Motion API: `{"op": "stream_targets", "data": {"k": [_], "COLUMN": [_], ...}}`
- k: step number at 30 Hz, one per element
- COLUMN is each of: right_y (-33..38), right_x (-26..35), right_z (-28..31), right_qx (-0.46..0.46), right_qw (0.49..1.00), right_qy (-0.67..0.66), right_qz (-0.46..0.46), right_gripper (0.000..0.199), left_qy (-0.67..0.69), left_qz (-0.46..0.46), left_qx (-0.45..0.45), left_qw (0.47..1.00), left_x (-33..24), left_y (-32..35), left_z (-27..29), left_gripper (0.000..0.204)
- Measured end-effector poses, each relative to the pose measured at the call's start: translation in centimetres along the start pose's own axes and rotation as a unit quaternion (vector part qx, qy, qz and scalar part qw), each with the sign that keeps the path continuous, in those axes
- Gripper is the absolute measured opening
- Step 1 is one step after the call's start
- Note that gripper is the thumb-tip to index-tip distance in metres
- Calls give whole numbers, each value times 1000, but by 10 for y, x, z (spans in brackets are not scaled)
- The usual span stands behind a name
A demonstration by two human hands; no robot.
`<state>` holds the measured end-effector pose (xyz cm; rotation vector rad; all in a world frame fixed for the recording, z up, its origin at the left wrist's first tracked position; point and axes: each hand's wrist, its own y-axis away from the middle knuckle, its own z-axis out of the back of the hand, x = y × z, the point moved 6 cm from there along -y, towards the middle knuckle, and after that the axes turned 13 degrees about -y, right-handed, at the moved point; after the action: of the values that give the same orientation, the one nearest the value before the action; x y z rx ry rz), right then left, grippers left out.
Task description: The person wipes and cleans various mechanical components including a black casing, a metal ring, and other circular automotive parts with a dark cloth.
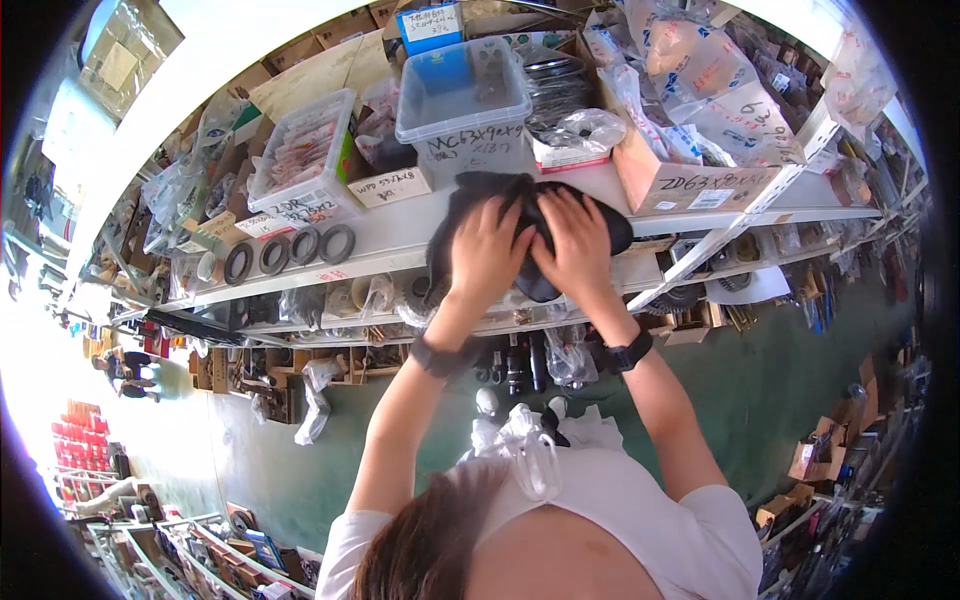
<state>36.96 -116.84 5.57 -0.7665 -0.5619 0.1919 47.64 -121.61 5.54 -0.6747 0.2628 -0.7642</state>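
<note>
The long white shelf (pixel 400 232) runs across at about chest height to the person, its front edge bare enough to work on, which looks to be why the dark cloth bundle (pixel 530 215) sits right there at the lip, half hanging over. Behind it stand 2 clear lidded plastic bins (pixel 462 92), pushed back so their labels face out, and 1 open cardboard box (pixel 690 180) stuffed with bagged parts to the right. Both of the person's hands press down on the bundle side by side: the left hand (pixel 488 250) spread flat with fingers closed over the cloth, the right hand (pixel 578 245) likewise gripping it. 3 black rubber rings (pixel 288 252) lie in a row to the left, well apart from the hands.
</note>
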Motion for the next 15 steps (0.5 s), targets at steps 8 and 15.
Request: {"op": "stream_targets", "data": {"k": [8, 15], "right_y": [-21, -41], "right_x": [15, -10], "right_z": [-15, -15], "right_qx": [30, 18], "right_qw": [997, 995], "right_qy": [-66, -99], "right_qz": [22, -7], "right_gripper": [44, 35], "left_qy": [-4, 54], "left_qz": [46, 21], "left_qx": [102, 132], "left_qw": [994, 990], "left_x": [25, 36], "left_y": [1, -28], "left_z": [11, -8], "left_gripper": [30, 27]}}
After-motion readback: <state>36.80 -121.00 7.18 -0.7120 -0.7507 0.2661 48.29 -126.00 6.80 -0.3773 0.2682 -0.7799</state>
